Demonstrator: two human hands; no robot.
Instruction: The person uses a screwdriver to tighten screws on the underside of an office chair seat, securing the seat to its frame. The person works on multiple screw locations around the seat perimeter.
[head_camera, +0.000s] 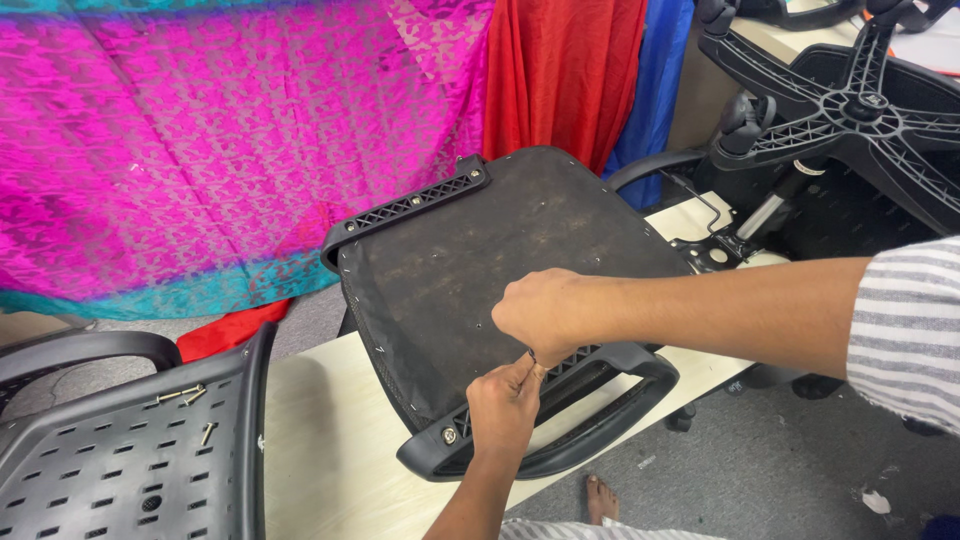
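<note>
The upturned chair seat (500, 250) lies underside-up on the pale surface (330, 440), its near armrest (600, 420) at 6 o'clock and the far armrest (410, 205) at 11 o'clock. Both hands work at the near armrest bracket.

Procedure: keep the seat flat and braced. Judged from the grip, the small part should be kept square to its hole and turned with light pressure, the other hand steadying the bracket so that nothing slips.

Right hand (545, 315): closed into a loose fist, knuckles up, resting on the seat fabric at the bracket edge. What it holds, if anything, cannot be told.

Left hand (505, 405): fingers pinched narrow on a small dark item at its 12 o'clock, touching the right hand; the item is too small to identify.

A fitted screw (449, 435) shows at 9 o'clock of the left hand. Loose screws (185, 395) lie on the perforated plastic chair back (120, 460) at 9 o'clock, well apart. A chair base (860, 105) stands at 2 o'clock
</note>
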